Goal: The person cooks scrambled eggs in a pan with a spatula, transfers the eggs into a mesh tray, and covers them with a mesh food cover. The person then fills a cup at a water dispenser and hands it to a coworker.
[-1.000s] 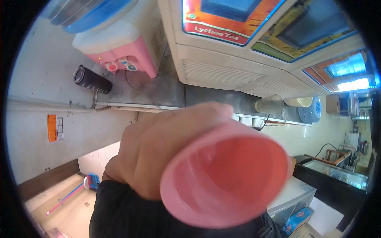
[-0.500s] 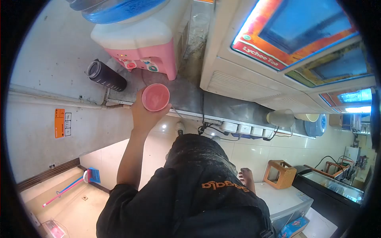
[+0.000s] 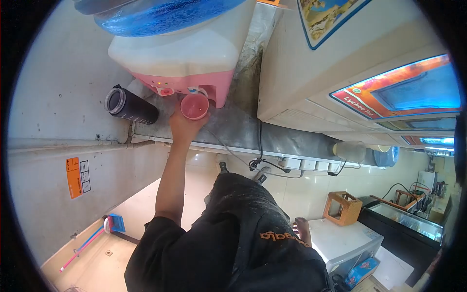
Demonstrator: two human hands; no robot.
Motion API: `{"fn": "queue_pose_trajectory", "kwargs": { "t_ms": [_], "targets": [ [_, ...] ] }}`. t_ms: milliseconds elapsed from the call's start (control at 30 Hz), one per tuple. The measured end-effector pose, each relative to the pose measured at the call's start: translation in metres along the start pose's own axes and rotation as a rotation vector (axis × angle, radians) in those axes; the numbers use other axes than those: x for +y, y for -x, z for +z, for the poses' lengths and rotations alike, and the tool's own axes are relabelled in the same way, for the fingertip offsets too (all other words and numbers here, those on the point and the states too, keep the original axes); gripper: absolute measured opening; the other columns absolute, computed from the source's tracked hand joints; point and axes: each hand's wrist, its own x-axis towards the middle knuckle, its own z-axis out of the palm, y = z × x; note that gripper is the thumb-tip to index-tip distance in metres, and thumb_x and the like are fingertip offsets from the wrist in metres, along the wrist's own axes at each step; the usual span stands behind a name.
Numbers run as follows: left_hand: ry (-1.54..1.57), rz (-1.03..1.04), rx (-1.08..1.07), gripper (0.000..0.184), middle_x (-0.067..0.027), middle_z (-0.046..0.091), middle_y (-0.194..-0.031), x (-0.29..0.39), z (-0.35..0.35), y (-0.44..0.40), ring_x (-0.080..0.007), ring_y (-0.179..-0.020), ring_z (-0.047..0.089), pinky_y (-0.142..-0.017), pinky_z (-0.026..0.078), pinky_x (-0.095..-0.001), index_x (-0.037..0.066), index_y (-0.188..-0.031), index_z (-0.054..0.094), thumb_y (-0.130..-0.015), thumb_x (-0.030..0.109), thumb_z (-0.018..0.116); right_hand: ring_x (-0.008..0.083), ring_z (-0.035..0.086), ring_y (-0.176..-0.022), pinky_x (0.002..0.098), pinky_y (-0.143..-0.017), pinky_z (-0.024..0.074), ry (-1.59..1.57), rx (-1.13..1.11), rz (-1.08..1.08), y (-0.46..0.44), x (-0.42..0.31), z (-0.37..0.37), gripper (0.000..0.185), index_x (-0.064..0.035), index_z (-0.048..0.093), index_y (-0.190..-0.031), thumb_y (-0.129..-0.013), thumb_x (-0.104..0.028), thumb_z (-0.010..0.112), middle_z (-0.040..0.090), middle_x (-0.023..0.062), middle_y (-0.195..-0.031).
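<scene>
My left hand [image 3: 185,128] is wrapped around a pink cup [image 3: 194,106], held upright just in front of a pink and white water dispenser [image 3: 180,58]. The rim of the cup is close below the blue and white tap [image 3: 197,91]; inside, it looks empty apart from a small bright spot. A dark tumbler [image 3: 134,105] leans at the left of the dispenser. My right hand [image 3: 302,229] hangs low beside my body, its fingers loosely apart and holding nothing that I can see, near a white-topped cabinet [image 3: 340,238].
A metal shelf [image 3: 287,143] runs along the wall, with large drink machines [image 3: 316,87] on the right. Plugs and cables [image 3: 292,164] line its edge. A brown wooden stool-like frame [image 3: 342,208] sits on the cabinet. A broom and dustpan [image 3: 115,223] are at lower left.
My left hand has carried the pink cup forward, from in front of the shelf edge to beneath the dispenser's tap. The head view has shifted closer to the dispenser. My right hand stays low.
</scene>
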Motion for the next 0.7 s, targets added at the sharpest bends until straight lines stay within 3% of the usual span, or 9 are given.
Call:
{"fn": "queue_pose_trajectory", "kwargs": {
  "t_ms": [167,267,400,533,567,700],
  "targets": [
    [0.021,-0.008,0.004,0.077,-0.0172,0.068,-0.104,-0.002,0.008,-0.011,-0.0271,-0.096,0.068,-0.081,0.054,-0.0369,0.001,-0.116,0.055,-0.054,0.030,0.090,0.0122,0.054,-0.057,0.0303,-0.048,0.0376,0.039,-0.009,0.042,0.005,0.008,0.018,0.020,-0.0108,0.058,-0.100,-0.089,-0.027,0.053,0.058,0.0017,-0.071],
    [0.001,-0.034,0.000,0.079,-0.0168,0.068,-0.104,0.005,0.007,-0.017,-0.0278,-0.096,0.068,-0.081,0.054,-0.0371,0.002,-0.117,0.054,-0.054,0.033,0.089,0.0125,0.053,-0.057,0.0302,-0.048,0.0372,-0.013,0.062,0.039,0.010,0.011,0.027,0.019,-0.0103,0.057,-0.099,-0.089,-0.026,0.053,0.056,0.0021,-0.069],
    [0.008,-0.006,0.001,0.080,-0.0158,0.068,-0.104,0.013,0.006,-0.020,-0.0286,-0.095,0.068,-0.080,0.054,-0.0377,0.003,-0.118,0.052,-0.054,0.034,0.088,0.0141,0.053,-0.056,0.0305,-0.046,0.0373,-0.154,-0.012,0.037,-0.012,0.034,0.027,0.020,-0.0095,0.057,-0.105,-0.090,-0.022,0.055,0.055,0.0046,-0.072],
    [0.035,0.039,0.009,0.078,-0.0145,0.068,-0.102,0.012,0.007,-0.020,-0.0280,-0.094,0.068,-0.080,0.054,-0.0377,0.004,-0.117,0.052,-0.054,0.033,0.089,0.0176,0.058,-0.058,0.0307,-0.044,0.0444,-0.036,0.071,0.030,0.007,0.024,0.034,0.024,-0.0078,0.057,-0.109,-0.091,-0.024,0.055,0.063,0.0087,-0.082],
    [0.025,0.065,0.021,0.078,-0.0142,0.068,-0.102,0.009,0.008,-0.021,-0.0277,-0.094,0.068,-0.079,0.054,-0.0373,0.004,-0.116,0.052,-0.054,0.033,0.089,0.0191,0.062,-0.063,0.0333,-0.050,0.0515,-0.026,0.074,0.018,0.014,0.023,0.035,0.031,-0.0068,0.059,-0.113,-0.091,-0.028,0.058,0.067,0.0098,-0.087],
    [0.033,0.079,0.027,0.076,-0.0133,0.068,-0.103,-0.004,0.014,-0.022,-0.0268,-0.092,0.068,-0.078,0.054,-0.0355,0.004,-0.115,0.053,-0.054,0.033,0.089,0.0178,0.061,-0.064,0.0345,-0.052,0.0510,-0.013,0.046,0.048,0.020,0.027,0.041,0.031,-0.0067,0.057,-0.113,-0.091,-0.029,0.059,0.066,0.0085,-0.085]
  ]
}}
